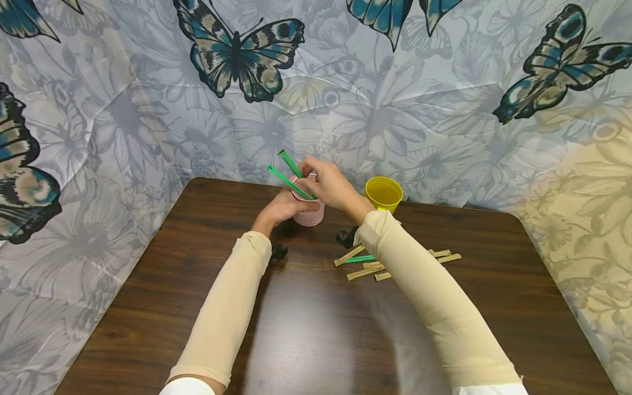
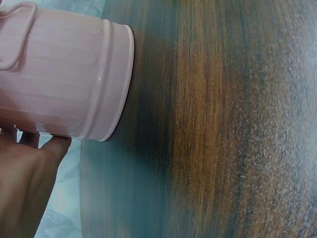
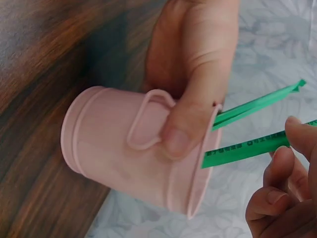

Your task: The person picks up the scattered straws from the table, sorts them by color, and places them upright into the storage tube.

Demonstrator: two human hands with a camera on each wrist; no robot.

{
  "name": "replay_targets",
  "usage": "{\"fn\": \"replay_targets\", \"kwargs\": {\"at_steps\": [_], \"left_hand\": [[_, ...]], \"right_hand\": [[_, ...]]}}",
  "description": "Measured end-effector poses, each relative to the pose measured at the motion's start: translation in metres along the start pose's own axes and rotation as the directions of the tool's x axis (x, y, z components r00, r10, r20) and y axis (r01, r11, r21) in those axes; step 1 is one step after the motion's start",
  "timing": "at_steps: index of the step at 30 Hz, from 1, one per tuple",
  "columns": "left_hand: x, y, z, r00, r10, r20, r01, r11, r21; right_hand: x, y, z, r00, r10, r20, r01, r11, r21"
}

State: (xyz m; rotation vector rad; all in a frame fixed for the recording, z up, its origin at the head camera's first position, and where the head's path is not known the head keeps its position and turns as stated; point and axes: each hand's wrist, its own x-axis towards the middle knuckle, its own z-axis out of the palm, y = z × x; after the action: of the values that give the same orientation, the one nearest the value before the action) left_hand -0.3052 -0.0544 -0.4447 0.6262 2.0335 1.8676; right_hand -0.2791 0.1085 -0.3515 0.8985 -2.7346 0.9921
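Note:
A pink cup [image 1: 310, 218] with a small loop handle is near the far edge of the table. My left hand [image 1: 286, 207] grips it around the side; the right wrist view shows the thumb lying across the cup by the handle [image 3: 141, 141]. Between thumb and finger, my right hand [image 1: 332, 184] pinches a flat green stick packet [image 3: 247, 149] with dark printing, its lower end at the cup's mouth. Another green packet [image 3: 262, 104] leans out of the cup beside it. The cup's inside is mostly hidden.
To the right, a yellow cup [image 1: 384, 192] stands near the back edge. Several tan stick packets [image 1: 365, 272] and a green one [image 1: 359, 259] lie under the right forearm, partly hidden. Behind the brown table [image 1: 163, 274] hangs a butterfly-print cloth [image 1: 370, 109].

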Motion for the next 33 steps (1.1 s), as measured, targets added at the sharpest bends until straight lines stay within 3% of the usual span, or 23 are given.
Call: {"fn": "replay_targets", "kwargs": {"at_steps": [6,18,27,33], "left_hand": [[-0.003,0.01,0.0,1.0,0.01,0.028,-0.009,1.0,-0.017],[0.003,-0.008,0.0,1.0,0.004,-0.014,-0.004,1.0,0.029],[0.002,-0.007,0.001,0.996,-0.016,-0.084,0.025,0.994,0.109],[0.002,-0.007,0.002,0.997,-0.016,-0.071,0.02,0.998,0.062]], "right_hand": [[0.0,0.007,0.002,0.999,0.048,0.022,-0.048,0.999,-0.004],[-0.007,0.016,-0.001,0.997,0.077,0.018,-0.077,0.997,-0.005],[-0.029,0.023,-0.018,0.998,0.062,-0.012,-0.062,0.997,-0.045],[-0.052,0.024,-0.029,0.996,0.084,0.004,-0.083,0.996,-0.03]]}}
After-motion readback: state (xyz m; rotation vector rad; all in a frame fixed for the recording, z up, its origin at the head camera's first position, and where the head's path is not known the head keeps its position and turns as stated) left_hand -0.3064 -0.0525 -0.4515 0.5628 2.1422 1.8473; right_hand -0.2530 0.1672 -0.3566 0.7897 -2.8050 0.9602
